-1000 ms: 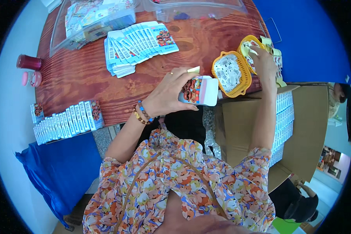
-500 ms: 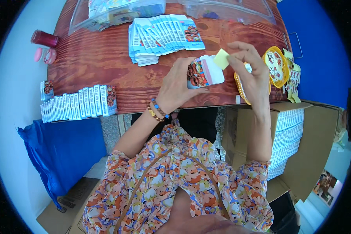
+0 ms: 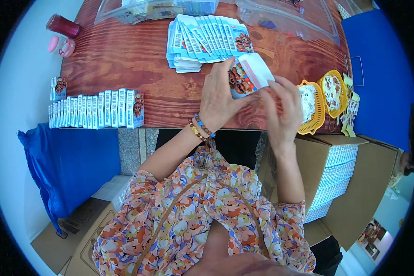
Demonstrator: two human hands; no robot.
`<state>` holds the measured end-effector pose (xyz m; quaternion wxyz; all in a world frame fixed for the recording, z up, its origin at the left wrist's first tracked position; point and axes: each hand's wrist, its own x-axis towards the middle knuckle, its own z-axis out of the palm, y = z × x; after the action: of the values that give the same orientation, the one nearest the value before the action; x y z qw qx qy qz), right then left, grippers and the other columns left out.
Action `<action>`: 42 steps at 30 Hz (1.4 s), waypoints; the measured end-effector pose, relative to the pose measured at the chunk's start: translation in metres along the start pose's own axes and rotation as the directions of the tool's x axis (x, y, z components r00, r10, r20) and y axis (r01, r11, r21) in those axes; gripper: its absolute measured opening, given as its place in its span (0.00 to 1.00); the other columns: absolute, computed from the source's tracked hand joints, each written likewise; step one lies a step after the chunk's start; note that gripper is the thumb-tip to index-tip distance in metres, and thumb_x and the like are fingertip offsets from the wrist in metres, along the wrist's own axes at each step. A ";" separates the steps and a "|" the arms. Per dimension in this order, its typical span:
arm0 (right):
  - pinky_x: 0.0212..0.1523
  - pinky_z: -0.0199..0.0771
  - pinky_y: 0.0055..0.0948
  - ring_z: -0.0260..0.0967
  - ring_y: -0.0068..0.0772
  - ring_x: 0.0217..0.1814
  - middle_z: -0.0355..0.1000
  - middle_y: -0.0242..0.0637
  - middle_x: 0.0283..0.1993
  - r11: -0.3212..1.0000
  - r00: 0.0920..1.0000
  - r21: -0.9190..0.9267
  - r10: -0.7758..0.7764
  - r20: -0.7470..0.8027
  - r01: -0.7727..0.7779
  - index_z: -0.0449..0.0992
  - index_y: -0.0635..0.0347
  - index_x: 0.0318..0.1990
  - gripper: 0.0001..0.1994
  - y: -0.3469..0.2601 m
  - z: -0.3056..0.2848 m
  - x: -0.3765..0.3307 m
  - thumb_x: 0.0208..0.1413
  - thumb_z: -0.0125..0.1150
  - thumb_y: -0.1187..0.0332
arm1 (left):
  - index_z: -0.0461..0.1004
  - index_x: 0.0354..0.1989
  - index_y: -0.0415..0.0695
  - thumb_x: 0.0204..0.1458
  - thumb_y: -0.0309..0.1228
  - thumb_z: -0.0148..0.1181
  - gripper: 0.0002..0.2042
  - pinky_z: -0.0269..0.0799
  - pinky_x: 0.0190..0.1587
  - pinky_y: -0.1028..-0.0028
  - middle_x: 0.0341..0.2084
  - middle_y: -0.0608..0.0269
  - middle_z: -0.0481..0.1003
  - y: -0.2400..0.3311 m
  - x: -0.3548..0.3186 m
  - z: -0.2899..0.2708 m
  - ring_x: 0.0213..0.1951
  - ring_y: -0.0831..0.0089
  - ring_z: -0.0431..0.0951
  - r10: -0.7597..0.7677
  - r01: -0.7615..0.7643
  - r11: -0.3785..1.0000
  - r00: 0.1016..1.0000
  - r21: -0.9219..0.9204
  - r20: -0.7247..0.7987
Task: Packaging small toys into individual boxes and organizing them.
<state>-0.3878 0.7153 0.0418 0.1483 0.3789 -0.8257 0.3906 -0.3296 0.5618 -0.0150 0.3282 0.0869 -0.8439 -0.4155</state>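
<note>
My left hand [image 3: 217,97] is wrapped round a small light-blue carton [image 3: 244,79] with cartoon figures on its front. The carton's white end flap [image 3: 258,68] stands open, with a pink strip along its base. My right hand [image 3: 283,105], partly blurred, has its thumb and fingers closed at the carton's right edge, against the flap. The yellow slip is out of sight at this moment. Beyond my hands lies a fanned stack of flat blue cartons [image 3: 207,39].
At the left front stands a row of filled cartons [image 3: 94,110]. Yellow baskets [image 3: 312,108] of small pieces sit at the right, beside yellow-backed strips [image 3: 349,108]. Clear plastic bins [image 3: 290,23] line the back. An open cardboard box [image 3: 317,161] of cartons stands below the right edge.
My right hand has come down and left to the carton. The yellow slip it held beside the carton's opening no longer shows. The whole view has shifted slightly.
</note>
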 end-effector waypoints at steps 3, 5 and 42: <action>0.50 0.74 0.32 0.74 0.37 0.50 0.75 0.45 0.48 0.991 0.995 0.098 0.094 -0.039 -0.090 0.77 0.64 0.55 0.19 -0.008 0.023 -0.013 0.55 0.66 0.80 | 0.58 0.63 0.38 0.38 0.38 0.78 0.45 0.68 0.50 0.56 0.50 0.47 0.70 0.004 -0.002 0.007 0.51 0.50 0.72 0.018 -0.018 1.000 1.000 0.023 -0.018; 0.46 0.73 0.31 0.72 0.31 0.46 0.74 0.42 0.46 0.946 0.969 0.215 0.245 0.022 -0.244 0.77 0.63 0.56 0.19 -0.008 0.029 -0.016 0.55 0.65 0.80 | 0.55 0.65 0.38 0.37 0.35 0.78 0.46 0.69 0.53 0.55 0.51 0.46 0.69 0.008 -0.004 0.003 0.54 0.48 0.71 -0.052 0.051 0.999 0.998 0.016 0.031; 0.54 0.74 0.26 0.75 0.23 0.51 0.79 0.38 0.50 0.534 0.721 0.553 0.167 0.672 -0.639 0.79 0.66 0.52 0.12 0.022 0.003 0.024 0.62 0.60 0.76 | 0.64 0.59 0.41 0.53 0.26 0.67 0.26 0.78 0.46 0.69 0.46 0.56 0.74 -0.003 -0.018 -0.070 0.46 0.69 0.79 -0.222 0.502 0.702 0.828 -0.504 0.515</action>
<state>-0.4200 0.7104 0.0409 -0.3637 0.2857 -0.6558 0.5967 -0.2723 0.5224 0.0052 0.0597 0.0521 -0.6733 -0.7351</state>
